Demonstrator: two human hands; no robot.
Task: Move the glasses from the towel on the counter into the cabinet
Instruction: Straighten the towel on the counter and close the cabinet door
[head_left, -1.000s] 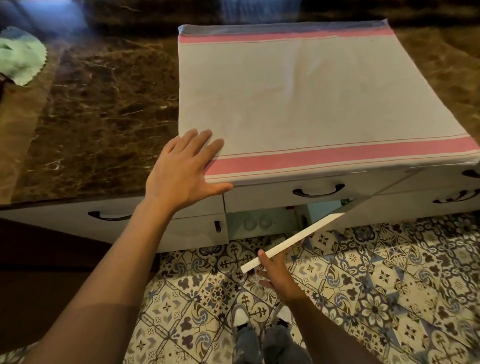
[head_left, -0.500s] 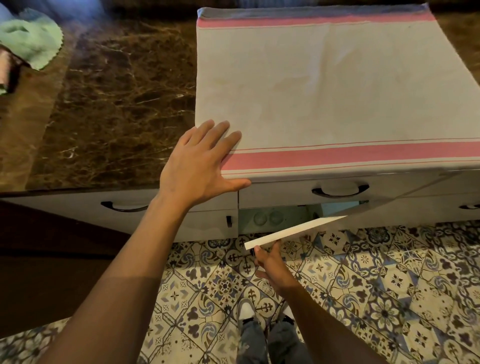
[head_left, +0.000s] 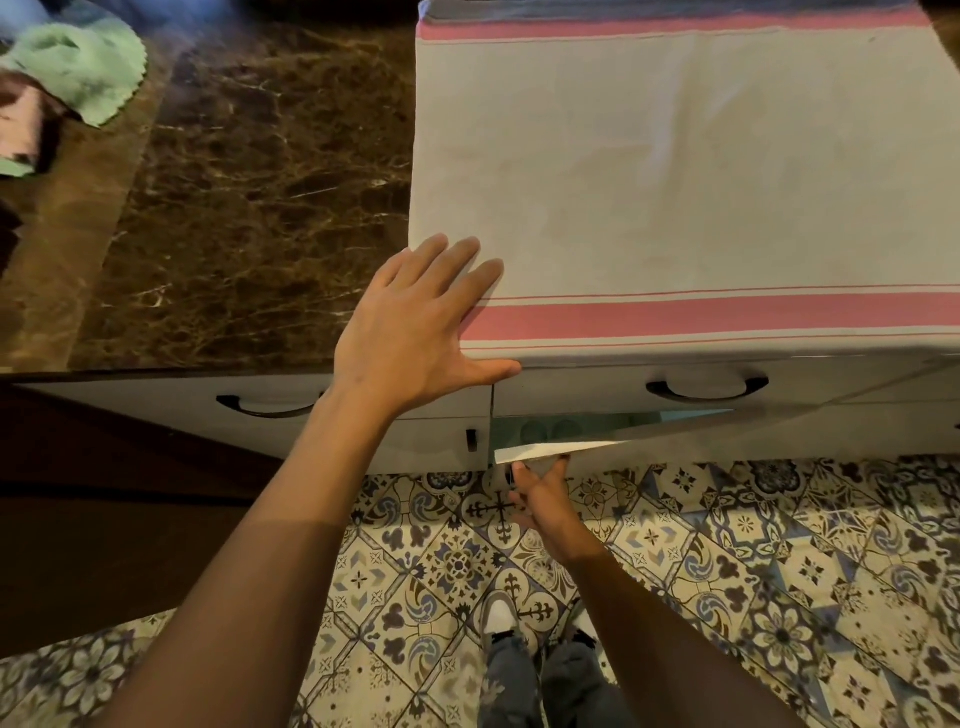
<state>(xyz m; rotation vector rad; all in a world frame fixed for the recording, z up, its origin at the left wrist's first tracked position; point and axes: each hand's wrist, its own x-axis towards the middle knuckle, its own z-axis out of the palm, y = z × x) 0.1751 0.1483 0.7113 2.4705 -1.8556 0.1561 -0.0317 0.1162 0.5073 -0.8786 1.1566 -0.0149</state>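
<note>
Marble, dark brown with pale veins, makes the counter (head_left: 249, 197), and the striped towel (head_left: 675, 171) lies flat on its right part with its near pink band just at the front edge. No glasses stand on the towel; two round shapes show dimly in the gap of the cabinet (head_left: 550, 431) below, probably glasses, though it is too dark to be sure. The left hand (head_left: 410, 332) lies flat with fingers spread on the counter edge, its fingertips on the towel corner, holding nothing; I judge it is there to support the body while bending. The right hand (head_left: 540, 493) is low, its fingers loosely curled and touching the lower edge of the cabinet door (head_left: 649, 447), which stands only a little ajar. The task looks almost finished, with only the door left to shut. The tiled floor (head_left: 779, 571) in front is free, and the drawer handle (head_left: 706, 389) above does not stand in the door's way.
</note>
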